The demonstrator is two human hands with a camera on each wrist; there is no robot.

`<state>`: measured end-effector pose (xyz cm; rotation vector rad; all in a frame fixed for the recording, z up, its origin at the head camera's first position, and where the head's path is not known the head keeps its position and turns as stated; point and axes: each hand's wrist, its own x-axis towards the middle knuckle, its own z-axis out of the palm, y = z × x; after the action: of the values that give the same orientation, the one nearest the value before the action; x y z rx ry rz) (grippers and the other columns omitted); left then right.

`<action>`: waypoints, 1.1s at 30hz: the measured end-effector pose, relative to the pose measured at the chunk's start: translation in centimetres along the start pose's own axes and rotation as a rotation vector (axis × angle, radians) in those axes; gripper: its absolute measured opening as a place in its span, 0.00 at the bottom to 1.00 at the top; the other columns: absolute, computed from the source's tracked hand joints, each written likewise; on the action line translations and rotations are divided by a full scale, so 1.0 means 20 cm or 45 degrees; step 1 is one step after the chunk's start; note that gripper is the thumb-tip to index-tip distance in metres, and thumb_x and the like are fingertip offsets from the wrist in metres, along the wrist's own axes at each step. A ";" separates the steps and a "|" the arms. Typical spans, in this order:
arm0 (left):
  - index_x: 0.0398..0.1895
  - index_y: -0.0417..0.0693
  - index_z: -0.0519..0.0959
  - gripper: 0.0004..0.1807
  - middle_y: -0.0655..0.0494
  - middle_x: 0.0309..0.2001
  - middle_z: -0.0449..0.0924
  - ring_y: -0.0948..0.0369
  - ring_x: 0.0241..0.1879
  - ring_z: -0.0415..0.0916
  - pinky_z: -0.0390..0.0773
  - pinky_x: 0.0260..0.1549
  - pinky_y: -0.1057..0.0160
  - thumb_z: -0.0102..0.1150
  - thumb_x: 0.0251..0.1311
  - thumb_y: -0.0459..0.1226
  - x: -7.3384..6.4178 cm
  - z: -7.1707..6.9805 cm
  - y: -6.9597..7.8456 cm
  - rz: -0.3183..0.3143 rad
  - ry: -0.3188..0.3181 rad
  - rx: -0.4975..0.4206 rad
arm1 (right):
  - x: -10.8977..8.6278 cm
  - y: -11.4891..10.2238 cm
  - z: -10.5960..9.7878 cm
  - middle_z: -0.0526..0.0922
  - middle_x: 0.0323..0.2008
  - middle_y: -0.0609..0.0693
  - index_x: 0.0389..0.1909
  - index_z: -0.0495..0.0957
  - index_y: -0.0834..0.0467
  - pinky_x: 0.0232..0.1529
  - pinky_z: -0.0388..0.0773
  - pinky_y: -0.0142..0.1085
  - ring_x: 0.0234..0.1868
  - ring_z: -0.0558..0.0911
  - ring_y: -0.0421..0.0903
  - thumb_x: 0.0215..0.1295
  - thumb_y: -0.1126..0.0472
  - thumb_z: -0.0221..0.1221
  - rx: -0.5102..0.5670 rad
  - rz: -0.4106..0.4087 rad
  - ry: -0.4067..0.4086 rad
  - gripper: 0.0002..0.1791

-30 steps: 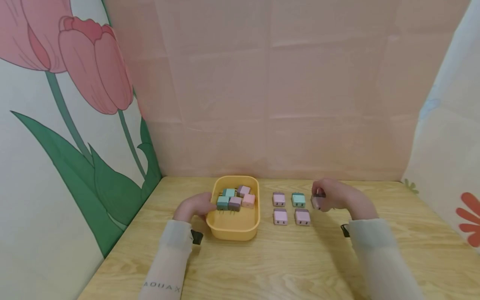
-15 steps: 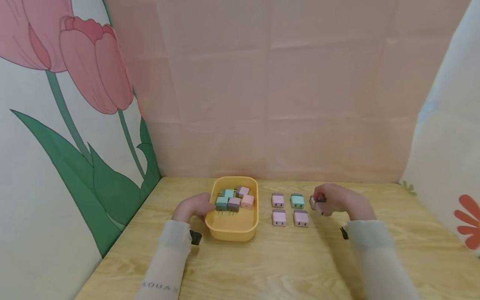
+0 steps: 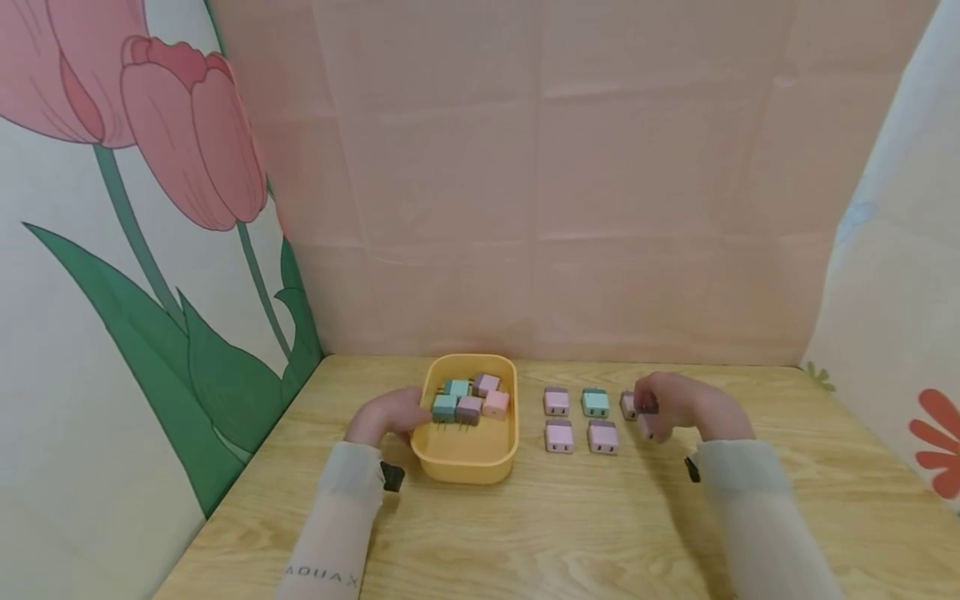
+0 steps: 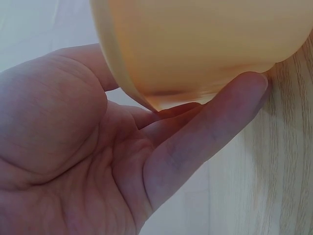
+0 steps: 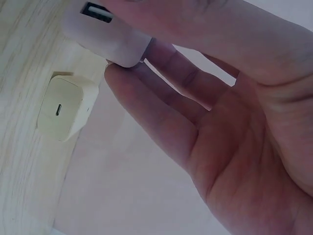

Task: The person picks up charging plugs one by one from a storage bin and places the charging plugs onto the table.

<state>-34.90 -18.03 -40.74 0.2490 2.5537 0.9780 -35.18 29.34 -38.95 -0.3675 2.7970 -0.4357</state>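
Observation:
My left hand (image 3: 390,411) grips the left side of a yellow plastic tray (image 3: 467,472). In the left wrist view, fingers (image 4: 210,132) lie along the tray's outer wall. Several USB charger plugs lie inside, among them a teal plug (image 3: 444,407) and a pink plug (image 3: 496,404). To the right, my right hand (image 3: 675,404) pinches a light purple USB charger plug (image 5: 110,36), its USB slot showing in the right wrist view. Just left of that hand, a purple plug (image 3: 628,406) ends the back row, partly covered by the fingers.
Between tray and right hand, plugs stand in two rows: a purple plug (image 3: 557,402) and a mint plug (image 3: 596,403) behind, two purple plugs in front, one a front plug (image 3: 558,437). The right wrist view shows a cream plug (image 5: 61,110). A pink backdrop (image 3: 525,208) rises behind the wooden table (image 3: 480,533).
My right hand has shifted slightly right and nearer, with a plug between its fingers. A purple plug now shows apart to its left. My left hand stays on the tray.

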 end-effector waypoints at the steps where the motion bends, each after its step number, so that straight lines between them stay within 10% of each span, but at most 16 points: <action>1: 0.65 0.33 0.75 0.21 0.40 0.47 0.88 0.54 0.36 0.89 0.90 0.39 0.54 0.53 0.71 0.32 0.00 0.00 0.00 0.000 0.000 -0.003 | 0.00 0.00 0.00 0.81 0.40 0.52 0.47 0.82 0.55 0.40 0.76 0.43 0.41 0.77 0.51 0.54 0.70 0.76 0.000 0.006 -0.002 0.20; 33: 0.66 0.34 0.75 0.22 0.41 0.48 0.87 0.53 0.38 0.89 0.91 0.41 0.54 0.53 0.71 0.32 0.00 0.00 0.00 -0.027 -0.005 -0.012 | 0.05 -0.01 0.07 0.82 0.42 0.52 0.48 0.81 0.56 0.46 0.79 0.48 0.44 0.77 0.53 0.57 0.69 0.75 -0.049 0.069 -0.065 0.19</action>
<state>-34.85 -17.98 -40.72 0.2207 2.5429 0.9804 -35.65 28.39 -40.42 -0.3056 2.7616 -0.3553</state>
